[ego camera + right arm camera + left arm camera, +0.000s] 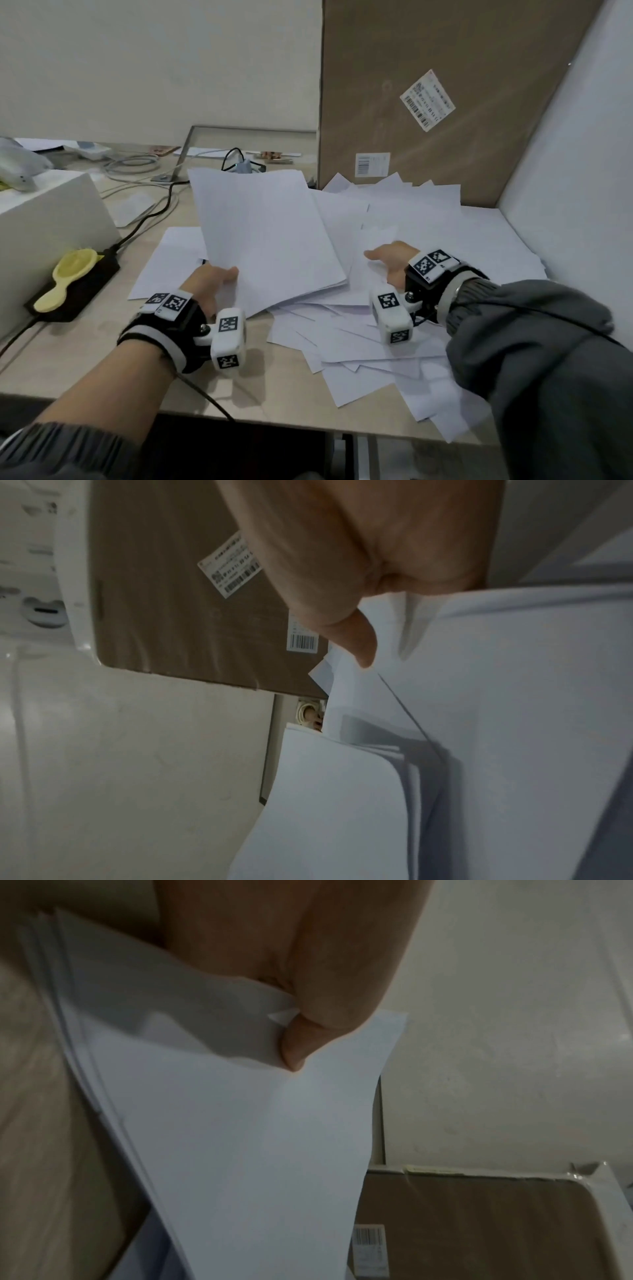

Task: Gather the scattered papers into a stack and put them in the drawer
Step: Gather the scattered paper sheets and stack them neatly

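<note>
While the left hand (pixel 209 284) pinches a gathered stack of white sheets (pixel 263 236) by its near-left corner, thumb on top, the right hand (pixel 394 265) pinches loose papers (pixel 428 219) spread toward the desk's (pixel 85 356) right edge.

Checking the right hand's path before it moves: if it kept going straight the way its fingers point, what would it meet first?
Probably more loose sheets; the right hand already pinches one. Beyond stands the cardboard box, though depth is unclear.
</note>
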Demonstrator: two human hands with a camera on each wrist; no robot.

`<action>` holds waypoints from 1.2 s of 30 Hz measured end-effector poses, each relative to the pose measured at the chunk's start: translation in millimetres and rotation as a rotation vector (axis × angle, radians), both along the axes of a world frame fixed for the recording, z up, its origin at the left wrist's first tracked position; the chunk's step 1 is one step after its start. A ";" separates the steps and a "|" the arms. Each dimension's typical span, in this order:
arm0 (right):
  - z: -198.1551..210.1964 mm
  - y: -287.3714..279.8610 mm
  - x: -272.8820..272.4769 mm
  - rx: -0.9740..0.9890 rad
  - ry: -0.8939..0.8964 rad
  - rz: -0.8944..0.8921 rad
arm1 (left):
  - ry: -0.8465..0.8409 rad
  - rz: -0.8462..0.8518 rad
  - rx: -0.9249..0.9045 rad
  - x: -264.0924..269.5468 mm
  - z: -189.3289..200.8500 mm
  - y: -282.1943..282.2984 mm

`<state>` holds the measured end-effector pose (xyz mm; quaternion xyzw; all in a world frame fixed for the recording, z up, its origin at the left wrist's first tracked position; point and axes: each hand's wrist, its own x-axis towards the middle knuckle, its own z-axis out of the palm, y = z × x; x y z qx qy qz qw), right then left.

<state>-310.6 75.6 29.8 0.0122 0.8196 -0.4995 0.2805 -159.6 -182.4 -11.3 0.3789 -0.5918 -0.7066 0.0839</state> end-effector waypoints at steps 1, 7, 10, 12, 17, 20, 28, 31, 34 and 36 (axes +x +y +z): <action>7.1 -3.5 4.0 0.039 0.004 0.003 | 0.011 -0.006 0.030 0.8 -0.7 -1.1; 2.0 -23.9 3.1 0.283 0.140 0.076 | 0.073 0.059 0.150 3.5 -8.8 -9.8; -4.8 -23.1 -1.1 0.237 0.191 0.062 | 0.069 0.086 0.185 6.3 -8.5 -12.1; -8.2 -14.3 -2.6 0.103 0.196 -0.031 | 0.051 0.109 0.203 9.3 -4.4 -11.2; -0.6 28.0 -1.6 -0.053 0.302 -0.376 | 0.003 0.208 0.129 6.0 -15.0 -23.3; 5.4 60.8 5.1 -0.132 0.329 -0.569 | -0.023 0.234 0.075 10.8 -4.9 -6.0; 36.7 109.3 39.7 -0.363 0.365 -0.785 | -0.059 0.062 -0.075 30.5 9.7 47.2; 37.2 101.0 57.9 -0.407 0.394 -0.741 | 0.014 0.000 -0.023 28.1 20.4 77.6; 27.1 87.0 75.2 -0.397 0.371 -0.682 | 0.158 -0.073 0.090 24.6 35.3 109.7; 21.5 79.7 88.8 -0.403 0.337 -0.642 | 0.233 -0.120 0.120 24.1 44.9 128.8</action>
